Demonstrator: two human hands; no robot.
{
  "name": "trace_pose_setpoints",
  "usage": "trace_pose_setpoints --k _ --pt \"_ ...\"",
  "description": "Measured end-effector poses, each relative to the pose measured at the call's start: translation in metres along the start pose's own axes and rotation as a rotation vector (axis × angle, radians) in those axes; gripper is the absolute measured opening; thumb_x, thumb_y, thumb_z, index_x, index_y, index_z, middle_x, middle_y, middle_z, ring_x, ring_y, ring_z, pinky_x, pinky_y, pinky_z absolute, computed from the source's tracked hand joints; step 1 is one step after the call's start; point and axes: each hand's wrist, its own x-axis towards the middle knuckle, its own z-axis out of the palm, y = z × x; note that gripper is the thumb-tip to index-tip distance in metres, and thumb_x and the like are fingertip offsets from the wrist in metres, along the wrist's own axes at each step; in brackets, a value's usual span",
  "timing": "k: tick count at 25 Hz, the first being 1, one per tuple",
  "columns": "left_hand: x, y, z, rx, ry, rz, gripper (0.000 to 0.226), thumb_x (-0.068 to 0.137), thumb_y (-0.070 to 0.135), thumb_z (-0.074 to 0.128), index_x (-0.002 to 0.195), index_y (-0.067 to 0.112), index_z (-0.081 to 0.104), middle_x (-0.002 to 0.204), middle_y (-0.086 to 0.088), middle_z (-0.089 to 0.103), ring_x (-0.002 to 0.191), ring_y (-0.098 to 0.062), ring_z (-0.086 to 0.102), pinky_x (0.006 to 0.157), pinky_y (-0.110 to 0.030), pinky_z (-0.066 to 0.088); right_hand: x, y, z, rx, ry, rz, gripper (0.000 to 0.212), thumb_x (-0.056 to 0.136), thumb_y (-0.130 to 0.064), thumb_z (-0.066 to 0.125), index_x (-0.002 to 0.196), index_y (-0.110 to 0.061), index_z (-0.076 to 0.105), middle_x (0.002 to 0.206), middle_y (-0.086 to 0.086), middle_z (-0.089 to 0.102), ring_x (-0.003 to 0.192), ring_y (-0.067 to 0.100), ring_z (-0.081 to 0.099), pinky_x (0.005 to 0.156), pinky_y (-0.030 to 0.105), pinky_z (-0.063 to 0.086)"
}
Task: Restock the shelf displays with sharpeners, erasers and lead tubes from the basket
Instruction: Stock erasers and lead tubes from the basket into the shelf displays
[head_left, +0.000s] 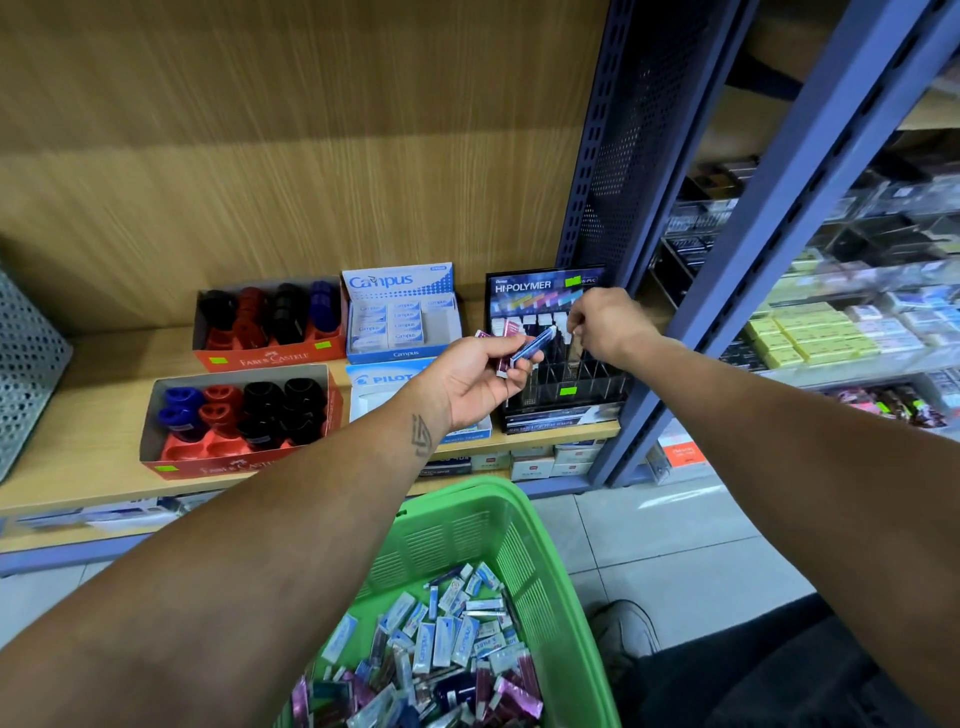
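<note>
Lead tubes (519, 347) are the stock in hand: in the head view, the left hand (475, 382) curls its grip round a small bunch of them, purple and blue, in front of the Hi-Polymer display (550, 353). Just right of that grip, the right hand (605, 325) reaches over the display's slots, fingers bent at the blue tube's far end; whether its grip already pinches the tube or only touches it I cannot tell. The step looks like feeding tubes one at a time into the rack. The next move likely calls for drawing one tube free and dropping it upright into a slot of matching colour. Below both grips, the green basket (519, 525) holds more tubes and erasers. Left of the left grip stand the sharpener boxes (244, 415) and the Campus eraser box (400, 317), on the shelf (78, 467).
</note>
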Motion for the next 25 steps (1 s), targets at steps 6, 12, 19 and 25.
trace_pose_setpoints --k 6,12,19,25 --pt "-0.002 -0.003 -0.002 0.008 -0.027 -0.009 0.019 0.098 -0.004 0.048 0.112 -0.012 0.057 0.097 -0.027 0.065 0.063 -0.014 0.056 0.051 -0.016 0.048 -0.005 0.002 0.005 -0.049 -0.030 -0.041 0.029 0.091 0.002 0.060 0.108 -0.016 0.074 0.112 0.012 0.069 0.096 0.030 0.067 0.078 0.032 0.054" --pt "-0.009 -0.005 -0.001 0.059 -0.018 0.031 0.031 0.097 -0.004 0.050 0.126 -0.012 0.053 0.099 -0.026 0.069 0.068 -0.021 0.067 0.058 -0.023 0.056 -0.010 0.003 0.013 -0.039 0.092 -0.049 0.036 0.083 0.010 0.060 0.114 -0.008 0.066 0.115 0.016 0.063 0.099 0.035 0.064 0.079 0.036 0.055" --pt "-0.009 -0.003 -0.007 0.043 0.050 0.059 0.023 0.097 -0.003 0.051 0.119 -0.010 0.057 0.103 -0.026 0.068 0.071 -0.021 0.067 0.063 -0.024 0.057 -0.009 0.002 0.003 0.093 0.047 0.109 0.027 0.087 0.000 0.058 0.106 -0.013 0.071 0.105 0.012 0.069 0.086 0.031 0.066 0.071 0.035 0.058" --pt "-0.013 0.002 0.005 0.073 0.086 0.094 0.016 0.097 -0.002 0.052 0.108 -0.009 0.061 0.099 -0.024 0.069 0.077 -0.027 0.069 0.059 -0.025 0.058 -0.030 -0.029 -0.043 1.186 -0.321 0.088 0.025 0.092 -0.024 0.071 0.109 -0.005 0.070 0.089 0.009 0.072 0.071 0.018 0.068 0.067 0.025 0.056"
